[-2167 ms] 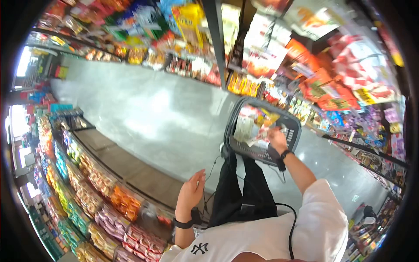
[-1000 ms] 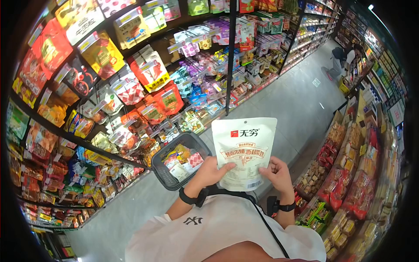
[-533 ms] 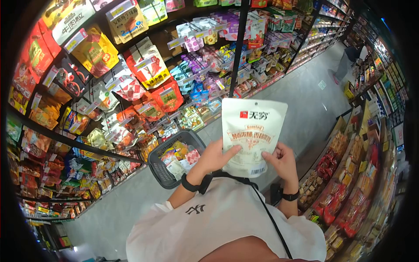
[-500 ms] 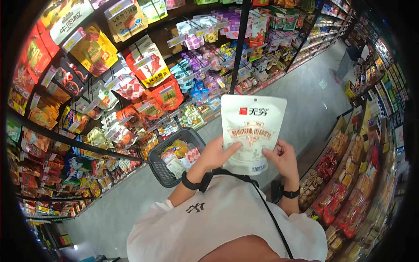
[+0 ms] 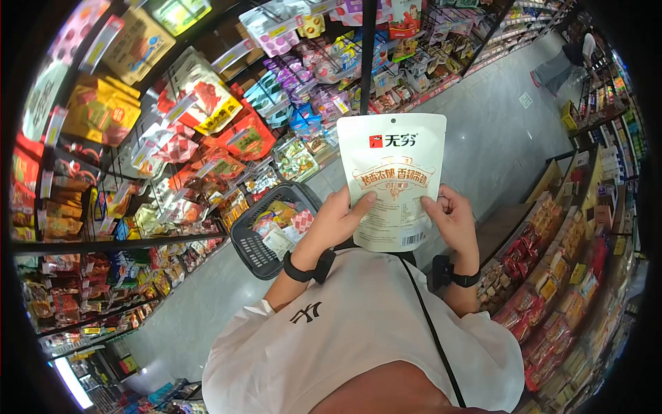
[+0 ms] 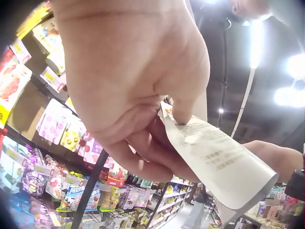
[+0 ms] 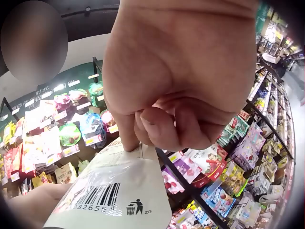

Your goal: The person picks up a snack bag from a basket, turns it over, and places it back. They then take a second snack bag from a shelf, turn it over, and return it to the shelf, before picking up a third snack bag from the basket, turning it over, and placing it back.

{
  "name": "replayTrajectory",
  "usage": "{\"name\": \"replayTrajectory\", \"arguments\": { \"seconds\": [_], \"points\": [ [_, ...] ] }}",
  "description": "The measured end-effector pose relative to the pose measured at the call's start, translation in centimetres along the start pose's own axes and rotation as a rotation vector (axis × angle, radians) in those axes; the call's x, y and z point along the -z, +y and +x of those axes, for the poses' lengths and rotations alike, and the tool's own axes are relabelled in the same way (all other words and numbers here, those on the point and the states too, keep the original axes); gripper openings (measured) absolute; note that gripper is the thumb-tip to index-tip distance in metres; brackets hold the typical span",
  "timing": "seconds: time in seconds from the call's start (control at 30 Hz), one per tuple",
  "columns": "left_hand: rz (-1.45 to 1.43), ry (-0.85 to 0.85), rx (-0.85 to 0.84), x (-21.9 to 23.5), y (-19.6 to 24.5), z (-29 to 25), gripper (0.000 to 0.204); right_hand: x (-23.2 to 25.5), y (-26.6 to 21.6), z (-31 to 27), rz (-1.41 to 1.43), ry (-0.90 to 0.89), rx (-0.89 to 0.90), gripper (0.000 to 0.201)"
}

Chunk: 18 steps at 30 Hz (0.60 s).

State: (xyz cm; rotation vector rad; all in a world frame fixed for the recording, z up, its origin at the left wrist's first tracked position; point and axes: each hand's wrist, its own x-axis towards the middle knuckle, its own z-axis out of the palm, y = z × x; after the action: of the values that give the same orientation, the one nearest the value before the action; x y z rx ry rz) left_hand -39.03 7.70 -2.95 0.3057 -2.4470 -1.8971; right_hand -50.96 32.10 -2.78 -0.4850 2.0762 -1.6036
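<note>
A white snack pouch [image 5: 392,165] with a round hang hole, red-and-black logo and orange print is held upright before the chest. My left hand [image 5: 339,219] pinches its left edge, thumb across the printed face and fingers behind. On the opposite edge, my right hand [image 5: 453,219] grips it between thumb and curled fingers. In the left wrist view the pouch [image 6: 217,160] bends outward from beneath the thumb. The right wrist view shows the barcode end of the pouch [image 7: 114,191]. Beyond my left forearm is a dark grey shopping basket [image 5: 255,257] with several snack packs inside.
Hanging snack bags [image 5: 103,110] fill the racks at the left and front, divided by a black post [image 5: 367,62]. Bins of wrapped snacks [image 5: 531,252] line the right side. Grey floor [image 5: 476,148] runs between them, with another person [image 5: 562,65] far along the aisle.
Earlier my right hand was in the basket and my left was free. Both hands have since held the pouch, which now sits higher in the head view; that view has turned rightward along the aisle.
</note>
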Motion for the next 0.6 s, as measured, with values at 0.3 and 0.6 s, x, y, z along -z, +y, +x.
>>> {"name": "replayTrajectory", "arguments": {
  "seconds": [0.3, 0.6],
  "points": [
    [0.037, -0.075, -0.173, -8.9, 3.9, 13.6, 0.042, 14.4, 1.3, 6.4, 0.008, 0.073, 0.014, 0.021],
    [-0.075, -0.154, -0.069, -14.8, 6.4, 22.6, 0.044, 24.9, 1.0, 12.1, -0.097, 0.041, -0.009, 0.021]
  ]
}}
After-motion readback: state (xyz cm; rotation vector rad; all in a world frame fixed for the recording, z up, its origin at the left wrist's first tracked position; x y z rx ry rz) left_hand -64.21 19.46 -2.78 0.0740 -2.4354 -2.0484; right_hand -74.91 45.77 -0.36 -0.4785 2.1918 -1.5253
